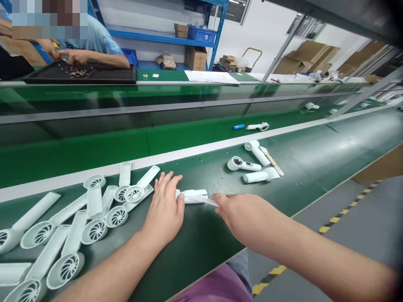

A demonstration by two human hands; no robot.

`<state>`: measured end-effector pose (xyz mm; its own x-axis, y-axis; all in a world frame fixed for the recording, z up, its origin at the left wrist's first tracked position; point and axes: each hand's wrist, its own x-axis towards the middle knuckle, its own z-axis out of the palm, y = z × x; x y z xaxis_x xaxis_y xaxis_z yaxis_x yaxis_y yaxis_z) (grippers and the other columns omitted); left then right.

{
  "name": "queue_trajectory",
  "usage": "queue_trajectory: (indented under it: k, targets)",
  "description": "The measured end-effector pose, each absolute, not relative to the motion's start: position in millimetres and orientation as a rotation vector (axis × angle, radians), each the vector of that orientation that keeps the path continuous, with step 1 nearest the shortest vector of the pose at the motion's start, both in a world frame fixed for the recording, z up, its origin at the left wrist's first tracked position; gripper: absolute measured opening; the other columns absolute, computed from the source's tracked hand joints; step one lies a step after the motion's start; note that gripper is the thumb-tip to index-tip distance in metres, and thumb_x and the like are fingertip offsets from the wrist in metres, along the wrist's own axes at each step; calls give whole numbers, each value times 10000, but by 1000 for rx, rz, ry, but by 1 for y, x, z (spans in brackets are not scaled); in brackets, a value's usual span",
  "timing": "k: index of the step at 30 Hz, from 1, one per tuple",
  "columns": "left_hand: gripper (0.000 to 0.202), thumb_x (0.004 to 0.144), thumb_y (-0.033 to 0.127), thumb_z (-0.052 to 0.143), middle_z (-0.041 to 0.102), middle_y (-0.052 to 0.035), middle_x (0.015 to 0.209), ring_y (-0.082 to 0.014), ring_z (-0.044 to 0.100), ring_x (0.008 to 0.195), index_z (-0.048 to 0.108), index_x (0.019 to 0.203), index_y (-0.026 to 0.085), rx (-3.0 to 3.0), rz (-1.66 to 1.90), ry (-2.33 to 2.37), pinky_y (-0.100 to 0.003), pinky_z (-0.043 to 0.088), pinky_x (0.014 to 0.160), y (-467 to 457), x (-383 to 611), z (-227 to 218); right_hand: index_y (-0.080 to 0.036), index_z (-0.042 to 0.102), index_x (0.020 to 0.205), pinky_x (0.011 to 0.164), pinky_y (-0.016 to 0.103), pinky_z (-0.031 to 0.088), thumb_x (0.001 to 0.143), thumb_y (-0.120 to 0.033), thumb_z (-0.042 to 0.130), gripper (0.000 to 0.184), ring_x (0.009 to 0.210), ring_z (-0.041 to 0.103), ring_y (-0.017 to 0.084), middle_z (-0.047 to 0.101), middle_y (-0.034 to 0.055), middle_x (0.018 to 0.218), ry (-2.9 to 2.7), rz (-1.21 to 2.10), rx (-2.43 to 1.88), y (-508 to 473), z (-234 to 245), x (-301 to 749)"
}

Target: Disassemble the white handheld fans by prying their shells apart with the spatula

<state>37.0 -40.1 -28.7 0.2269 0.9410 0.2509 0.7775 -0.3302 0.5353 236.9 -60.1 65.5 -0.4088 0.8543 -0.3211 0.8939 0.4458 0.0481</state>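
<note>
A white handheld fan lies on the dark green bench, its handle pointing right. My left hand grips it at the left end, thumb against the handle and the other fingers stretched over the far side; the palm hides the fan's head. Pinched in my right hand is a thin, flat, pale tool. Its tip lies along the fan's handle, where a small bit of blue shows. Which kind of tool it is, I cannot make out.
Several open fan shells lie piled left. Assembled fans and a wood-handled brush lie at right. Beyond the white rail, a blue tool rests by another fan piece. A co-worker's hands are over a black tray.
</note>
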Motion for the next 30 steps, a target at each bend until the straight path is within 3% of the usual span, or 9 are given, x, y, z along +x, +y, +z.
queue_trajectory:
  k: [4,8,12,15,18,21,25,30]
  targets:
    - [463,932,128,330,253,-120,1517,-310,46,1455,327,1388,211,2286,752,1501,-613,190,1142,-40,34,-25,-172,565,1109,405,268,206,894,-184,503,224,469,556,165,595,1,585,2515,-104,1384,-50,80,230]
    - [491,931,120,345,139,-112,1554,-324,-32,1454,300,1403,249,2225,779,1437,-636,216,1114,-44,34,-23,-162,633,1010,457,238,359,781,-141,622,230,486,571,155,635,36,648,2475,-127,1218,-44,83,190]
    - [534,922,209,459,102,-138,1561,-346,-59,1448,254,1416,223,2188,868,1459,-666,150,1113,-48,35,-27,-128,610,1095,501,247,417,828,-98,529,281,575,618,181,663,80,733,2470,-83,1500,-48,58,159]
    - [563,909,165,417,180,-170,1537,-300,64,1454,204,1431,153,2160,902,1540,-585,206,1146,-49,35,-29,-157,565,1196,472,247,379,862,-85,464,356,567,618,185,656,60,737,2476,-93,1726,-55,26,170]
    - [530,875,152,409,285,-146,1498,-281,214,1420,308,1396,148,2225,741,1575,-520,293,1137,-46,33,-28,-208,559,1212,475,253,335,924,-161,417,325,558,611,177,651,31,722,2502,-189,1838,-57,11,199]
    - [492,840,178,446,290,-114,1498,-304,228,1408,421,1331,173,2317,594,1573,-531,281,1139,-42,31,-24,-222,617,1082,470,259,272,928,-192,417,255,550,593,171,628,23,666,2562,-203,1703,-44,30,216]
    - [457,852,222,444,336,-110,1460,-290,337,1350,421,1307,196,2284,565,1583,-519,371,1077,-39,22,-19,-180,611,878,438,266,201,778,-90,523,161,506,556,165,579,31,602,2580,-104,1533,-17,69,214]
    - [222,918,333,424,524,-98,1247,-272,520,1167,509,1092,225,2190,664,1643,-494,459,956,-29,8,-18,-191,583,942,452,256,244,847,-157,487,140,529,572,172,610,29,661,2670,-191,1510,-9,65,208]
